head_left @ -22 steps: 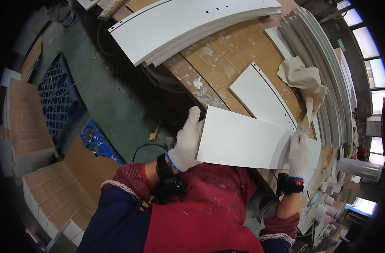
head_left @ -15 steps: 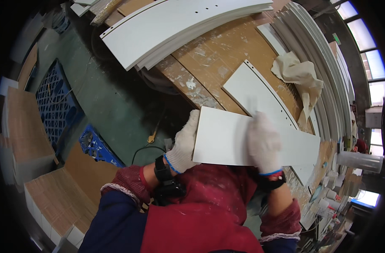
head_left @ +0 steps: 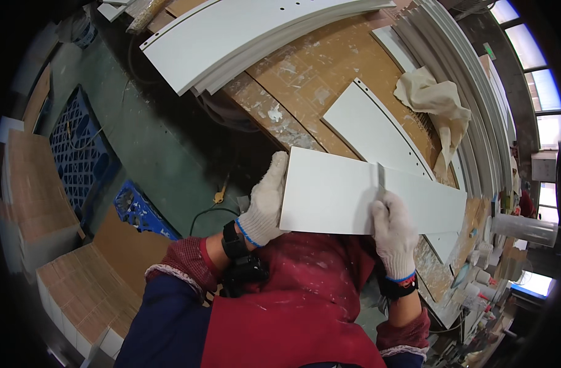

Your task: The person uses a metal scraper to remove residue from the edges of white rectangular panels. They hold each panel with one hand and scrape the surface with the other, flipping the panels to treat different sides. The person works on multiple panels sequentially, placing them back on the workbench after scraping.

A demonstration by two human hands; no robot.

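A long white panel (head_left: 329,191) lies across in front of me, its right part over another white panel (head_left: 365,126) on the workbench. My left hand (head_left: 266,197), in a white knit glove, grips the panel's left end, with some fingers hidden behind it. My right hand (head_left: 396,230), gloved too, is closed near the panel's lower edge, right of its middle. From its fingers a narrow grey scraper-like blade (head_left: 380,176) points away across the panel's face. The blade's handle is hidden in the glove.
The brown workbench (head_left: 293,76) carries a stack of curved white panels (head_left: 231,40) at the far left. At the right are a beige cloth (head_left: 434,101), stacked long strips (head_left: 452,67) and a clear plastic container (head_left: 524,229). Blue pallets (head_left: 78,153) and cartons (head_left: 84,279) stand at left.
My right hand has moved nearer to me across the panel, from a blurred motion to a sharper view. The panel's left end has risen slightly in the picture with my left hand.
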